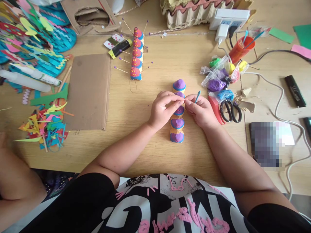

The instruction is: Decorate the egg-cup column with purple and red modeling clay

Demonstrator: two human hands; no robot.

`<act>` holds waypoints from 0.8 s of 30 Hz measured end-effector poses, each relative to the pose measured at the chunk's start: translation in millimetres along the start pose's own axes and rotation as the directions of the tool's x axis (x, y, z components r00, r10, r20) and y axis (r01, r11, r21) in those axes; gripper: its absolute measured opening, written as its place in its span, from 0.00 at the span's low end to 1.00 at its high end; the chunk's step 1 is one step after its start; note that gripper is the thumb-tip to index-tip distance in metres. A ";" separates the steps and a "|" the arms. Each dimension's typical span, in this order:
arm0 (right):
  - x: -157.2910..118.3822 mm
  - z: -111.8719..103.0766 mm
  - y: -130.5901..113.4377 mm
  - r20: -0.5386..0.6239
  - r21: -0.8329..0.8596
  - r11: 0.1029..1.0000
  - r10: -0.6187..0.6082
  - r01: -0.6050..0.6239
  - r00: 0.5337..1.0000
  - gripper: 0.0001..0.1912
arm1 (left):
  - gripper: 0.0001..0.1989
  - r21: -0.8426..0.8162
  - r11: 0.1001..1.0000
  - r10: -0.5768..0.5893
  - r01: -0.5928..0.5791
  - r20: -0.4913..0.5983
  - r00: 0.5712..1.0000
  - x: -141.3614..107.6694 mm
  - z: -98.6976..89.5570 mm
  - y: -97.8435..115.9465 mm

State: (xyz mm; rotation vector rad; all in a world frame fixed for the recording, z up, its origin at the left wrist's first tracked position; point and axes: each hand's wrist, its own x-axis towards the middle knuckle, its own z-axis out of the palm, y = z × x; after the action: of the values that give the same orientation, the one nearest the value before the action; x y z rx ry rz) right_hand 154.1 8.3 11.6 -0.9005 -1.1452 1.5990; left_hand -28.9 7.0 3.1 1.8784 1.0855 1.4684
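Note:
A caterpillar-like strip of egg-carton bumps (pixel 177 123), covered in purple and blue clay with small faces, lies lengthwise on the table below my hands. My left hand (pixel 164 108) is over its left side, thumb and forefinger pinched at the tips; what they hold is too small to make out. Facing it, my right hand (pixel 199 110) also has its fingertips pinched, nearly meeting the left ones. A small blue modelling tool (pixel 198 96) sticks up from between the right hand's fingers. Both hands partly cover the strip's middle bumps.
A red-and-blue caterpillar (pixel 137 56) with purple-tipped sticks stands farther back. Bagged clay (pixel 217 84), black-handled scissors (pixel 230 111) and an orange cup (pixel 241 49) are at right. Cardboard (pixel 87 92) and paper scraps (pixel 47 124) lie left. Another person's arm (pixel 18 181) rests at far left.

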 end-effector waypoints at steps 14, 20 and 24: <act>0.9 5.4 -3.2 -0.022 -0.052 0.999 -0.014 0.012 1.000 0.21 | 0.07 0.068 0.996 0.055 -0.055 0.004 0.998 0.0 -2.1 3.0; 0.9 4.6 -2.9 -0.058 -0.025 1.000 0.004 -0.005 0.998 0.22 | 0.09 0.090 0.993 0.076 -0.077 0.013 0.997 0.9 -2.6 4.5; 0.9 3.8 -2.8 -0.050 -0.012 1.000 0.008 -0.008 0.999 0.21 | 0.08 0.086 0.991 0.103 -0.102 -0.008 0.995 1.0 -2.1 4.1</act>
State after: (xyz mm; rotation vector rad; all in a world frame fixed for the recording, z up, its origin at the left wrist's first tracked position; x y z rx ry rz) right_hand 151.1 8.5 15.3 -0.9492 -1.1185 1.5689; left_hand -29.7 5.5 7.5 2.0140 1.0878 1.5144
